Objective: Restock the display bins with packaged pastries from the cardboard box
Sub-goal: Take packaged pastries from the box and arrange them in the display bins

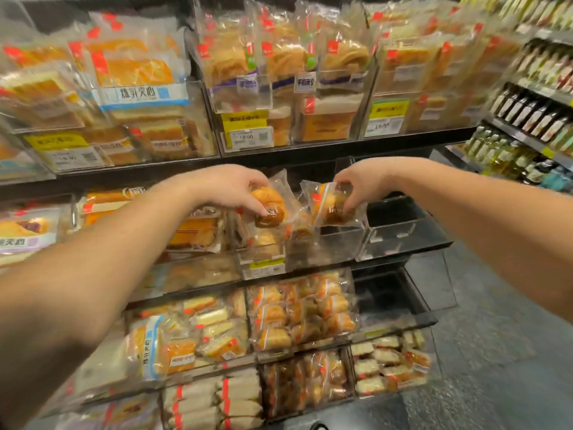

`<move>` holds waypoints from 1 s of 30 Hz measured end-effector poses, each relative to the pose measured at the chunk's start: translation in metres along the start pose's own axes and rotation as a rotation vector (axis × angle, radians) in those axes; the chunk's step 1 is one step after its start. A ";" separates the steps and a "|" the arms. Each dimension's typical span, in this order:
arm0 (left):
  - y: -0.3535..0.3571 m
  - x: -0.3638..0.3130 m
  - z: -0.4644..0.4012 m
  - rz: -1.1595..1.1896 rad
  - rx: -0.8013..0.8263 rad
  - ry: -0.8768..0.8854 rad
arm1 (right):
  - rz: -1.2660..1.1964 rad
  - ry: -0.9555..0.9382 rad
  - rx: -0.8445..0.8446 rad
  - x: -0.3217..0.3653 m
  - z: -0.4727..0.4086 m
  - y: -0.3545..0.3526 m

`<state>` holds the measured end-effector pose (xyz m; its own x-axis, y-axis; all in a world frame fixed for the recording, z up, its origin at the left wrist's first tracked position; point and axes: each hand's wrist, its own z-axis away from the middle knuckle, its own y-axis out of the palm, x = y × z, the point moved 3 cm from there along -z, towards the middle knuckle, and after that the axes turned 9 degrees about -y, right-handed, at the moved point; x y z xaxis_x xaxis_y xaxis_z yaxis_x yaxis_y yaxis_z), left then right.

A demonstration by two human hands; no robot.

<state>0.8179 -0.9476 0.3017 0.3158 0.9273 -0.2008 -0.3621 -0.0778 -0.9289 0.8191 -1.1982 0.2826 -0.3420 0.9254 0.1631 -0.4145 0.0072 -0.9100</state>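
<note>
Left hand (231,189): fingers curled over a bun pack (269,203), gripping it from above. Right hand (361,184): fingertips pinch second pack (333,206) hanging below them, over a clear bin (310,246).

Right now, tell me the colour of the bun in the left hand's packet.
Golden brown bun, head view.

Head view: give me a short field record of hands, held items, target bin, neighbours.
left hand: fingers grip a wrapped golden pastry
right hand: fingers pinch a second wrapped pastry
target bin: clear, middle shelf, partly filled, below both packs
bin to its right: clear, looks empty
cardboard box: not in view
shelf above: bagged breads, yellow price tags
</note>
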 end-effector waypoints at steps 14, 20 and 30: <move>0.092 -0.003 -0.070 -0.220 0.122 -0.210 | 0.088 -0.157 0.147 -0.015 -0.066 0.051; 0.108 0.010 -0.082 -0.134 0.260 -0.253 | 0.034 -0.219 0.199 -0.013 -0.085 0.077; 0.128 0.015 -0.093 -0.296 0.266 -0.251 | 0.017 -0.266 0.276 -0.016 -0.110 0.104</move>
<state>0.8580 -0.9781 0.1513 0.2292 0.9580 0.1726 -0.5113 0.2694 -0.8161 0.8742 -1.1703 0.1432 -0.5426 0.7937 0.2750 -0.6059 -0.1431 -0.7826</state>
